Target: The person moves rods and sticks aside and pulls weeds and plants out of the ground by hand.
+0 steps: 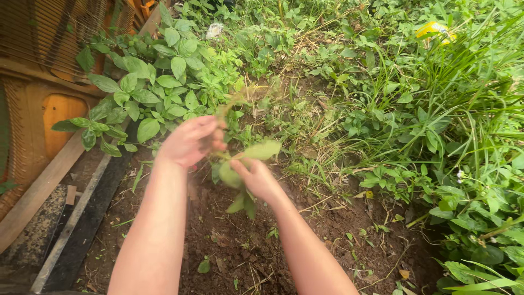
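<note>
Garden ground, outdoors: a patch of bare dark soil (229,240) ringed by weeds. Everything below is placed against that soil patch.

Left hand (188,142) is above the patch's far edge, fingers curled shut around the upper stem of a small uprooted weed (240,164). Right hand (256,177) is just below and right of the left hand, fingers pinched on the same plant lower down, among its leaves. Both hands are clamped on the one plant and close together but not touching. The weed hangs in the air over the patch, clear of the ground; one broad pale-green leaf sticks out to the right, darker leaves droop beneath the right hand. Top of the plant is motion-blurred, and roots cannot be made out.

Left of the patch: a dark strip of edging (82,218), then wooden planks and an orange woven wall (49,109). A leafy shrub (147,93) crowds the patch's far left corner. Right of the patch: long grass (464,109) and low broadleaf weeds. Beyond it, far right, a yellow object (435,30) lies in the grass, kind unclear.

Handling judgement: the stem looks thin and soft, so the grip is best kept low and firm near the base rather than on the leaves, which would likely tear. Hands working against each other should twist gently; a hard snap may scatter soil.
</note>
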